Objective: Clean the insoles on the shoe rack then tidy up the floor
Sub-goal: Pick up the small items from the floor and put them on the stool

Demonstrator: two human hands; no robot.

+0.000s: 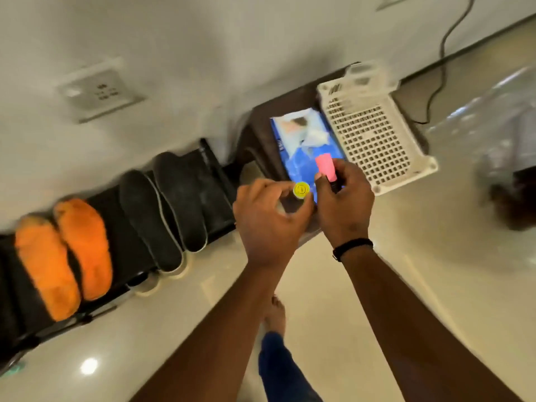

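Note:
Two orange insoles (pixel 63 256) and two dark insoles (pixel 165 210) lie side by side on a black shoe rack (pixel 214 181) against the wall. My left hand (pixel 266 221) grips a small bottle with a yellow cap (pixel 301 190). My right hand (pixel 345 204) holds a dark object with a pink cap (pixel 325 167). Both hands are over a blue wipes pack (pixel 304 149) that lies on a dark stool (pixel 261 134) to the right of the rack.
A white perforated plastic basket (pixel 374 134) sits on the stool beside the wipes pack. A black cable (pixel 441 59) runs along the wall. A clear plastic bag (pixel 493 126) and a dark object (pixel 513 198) lie on the tiled floor at right. My bare foot (pixel 275 314) is below.

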